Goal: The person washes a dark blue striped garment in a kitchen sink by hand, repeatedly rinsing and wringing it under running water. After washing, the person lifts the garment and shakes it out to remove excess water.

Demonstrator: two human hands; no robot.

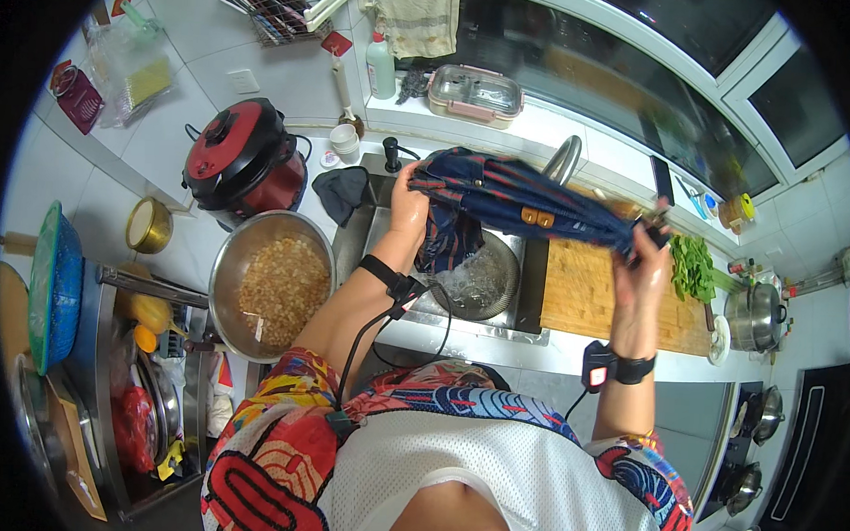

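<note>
Stretched between my two hands is a navy fabric article point(501, 198) with red stripes and a brown leather patch; it looks like a cloth bag, partly blurred. My left hand point(409, 207) grips its bunched left end. At the other end, above a wooden cutting board point(606, 300), my right hand point(641, 266) clasps the narrow gathered part, with dark pieces by the fingers. A striped fold hangs down into the steel sink point(530, 283). Beneath it, a round mesh strainer point(497, 299) sits in the sink with splashing water. The fabric partly hides the faucet point(568, 154).
Left of the sink stand a steel bowl of beans or kernels in liquid point(284, 289), a red electric pressure cooker point(246, 161) and a dark cloth point(340, 192). Leafy greens point(692, 268) lie on the board's right, near a lidded pot point(753, 319). A lunch box point(473, 95) is on the sill.
</note>
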